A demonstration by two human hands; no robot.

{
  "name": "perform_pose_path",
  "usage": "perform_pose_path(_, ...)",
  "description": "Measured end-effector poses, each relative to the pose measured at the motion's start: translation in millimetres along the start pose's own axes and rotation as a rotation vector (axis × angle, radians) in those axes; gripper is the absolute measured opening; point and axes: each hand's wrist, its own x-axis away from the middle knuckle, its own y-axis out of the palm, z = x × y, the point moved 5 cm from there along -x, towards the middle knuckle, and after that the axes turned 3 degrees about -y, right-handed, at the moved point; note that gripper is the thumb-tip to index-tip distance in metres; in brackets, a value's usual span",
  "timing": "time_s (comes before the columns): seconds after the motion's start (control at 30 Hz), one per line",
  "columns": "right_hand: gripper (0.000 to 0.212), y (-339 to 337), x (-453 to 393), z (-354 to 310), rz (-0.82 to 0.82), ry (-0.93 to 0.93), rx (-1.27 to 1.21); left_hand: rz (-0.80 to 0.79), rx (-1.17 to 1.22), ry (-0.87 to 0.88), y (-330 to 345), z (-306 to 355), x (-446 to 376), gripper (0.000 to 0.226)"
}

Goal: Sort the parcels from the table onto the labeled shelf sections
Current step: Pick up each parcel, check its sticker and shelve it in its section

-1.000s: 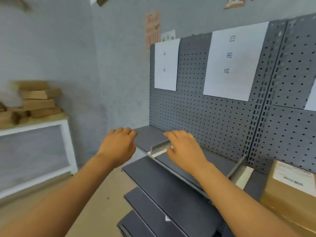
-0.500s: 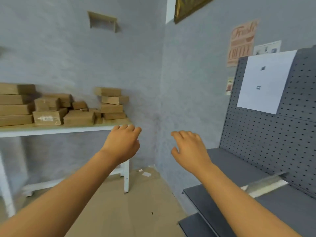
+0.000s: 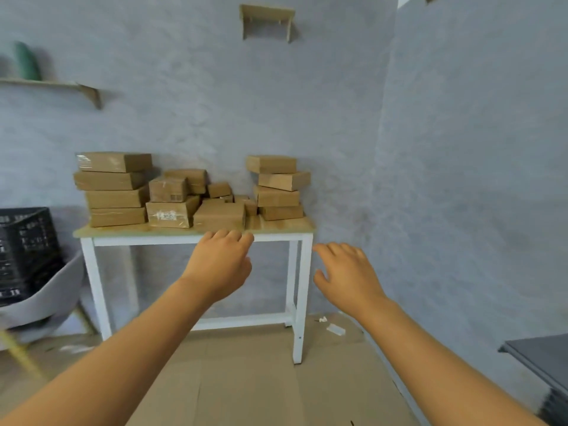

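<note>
Several brown cardboard parcels stand in piles on a white-legged table (image 3: 276,229) against the grey wall: a tall stack on the left (image 3: 115,189), a low heap in the middle (image 3: 196,201), a leaning stack on the right (image 3: 278,187). My left hand (image 3: 219,264) hovers in front of the table's front edge, fingers relaxed, holding nothing. My right hand (image 3: 347,273) is out to the right of the table leg, fingers spread and empty. Only a corner of the dark grey shelf (image 3: 541,358) shows at the right edge.
A black plastic crate (image 3: 26,250) sits on a grey chair (image 3: 52,299) left of the table. Flattened cardboard (image 3: 246,379) covers the floor. Two small wooden wall shelves (image 3: 267,21) hang above. White scraps (image 3: 333,327) lie on the floor by the wall corner.
The view has swung left, away from the pegboard shelf and onto the parcel table. Both hands stayed raised and empty, and the table now sits straight ahead.
</note>
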Motion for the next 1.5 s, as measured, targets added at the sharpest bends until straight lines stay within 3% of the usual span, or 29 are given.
perform_pose_path(0.3, 0.043, 116, -168, 31, -0.064, -0.156, 0.035, -0.1, -0.107, -0.137, 115, -79, -109, 0.031)
perform_pose_path(0.53, 0.042, 201, -272, -7, -0.094, -0.312, -0.101, -0.144, -0.136, -0.248, 183, -156, -149, 0.032)
perform_pose_path(0.7, 0.039, 258, -340, -19, -0.113, -0.324, -0.118, -0.204, -0.136, -0.283, 243, -215, -183, 0.035)
perform_pose_path(1.07, 0.035, 380, -491, 6, -0.208, -0.093, -0.15, -0.299, -0.009, -0.323, 383, -343, -304, 0.037)
perform_pose_path(1.23, 0.037, 432, -528, 26, -0.302, 0.005, -0.197, -0.369, 0.12, -0.385, 439, -369, -343, 0.044)
perform_pose_path(1.5, 0.049, 541, -608, 53, -0.444, 0.179, -0.426, -0.455, 0.302, -0.611, 526, -412, -406, 0.055)
